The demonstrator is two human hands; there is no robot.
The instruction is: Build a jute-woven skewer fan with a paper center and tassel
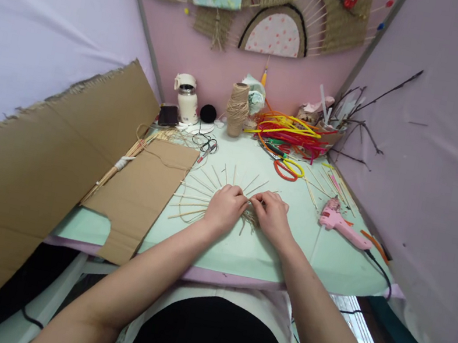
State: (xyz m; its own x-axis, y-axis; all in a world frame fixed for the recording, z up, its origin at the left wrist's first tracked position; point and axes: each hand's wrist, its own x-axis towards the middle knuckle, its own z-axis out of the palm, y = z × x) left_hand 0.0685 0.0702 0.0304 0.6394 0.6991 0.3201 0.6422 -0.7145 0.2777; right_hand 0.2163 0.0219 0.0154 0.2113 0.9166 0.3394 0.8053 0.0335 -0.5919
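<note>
So, starting closest: the near edge of the counter (196, 257) ran right in front of the person, with both forearms reaching in over it. Around the middle, a bit closer to the near edge than the far one, was the stick fan (195, 197), thin sticks spreading toward the left and far edges. Loose twine strands (252, 219) stuck out toward the near edge, partly under the right hand (272, 216).

Looked to me like the fiddly step of working twine in around the sticks. The left hand (226, 209) lay over part of the fan with its fingers curled in, tips pinched nearly closed on the work; the right hand's fingers were pinched the same way, fingertips almost meeting the left's. Whether they had a strand or a stick, I honestly couldn't tell, too small. I'd say the next move called for a light, snug pull while the left kept the sticks from shifting.

Toward the left edge lay a flat cardboard piece (151, 181), one corner poking past the near edge. Over by the right edge sat a pink glue gun (345, 227), then scissors (285, 171) further back. Along the far edge: a cream bottle (188, 105), a twine cone (236, 115), and near the far right corner a heap of bright fuzzy stems (293, 132). Behind all that, woven fan pieces (275, 33) hung on the pink wall.
</note>
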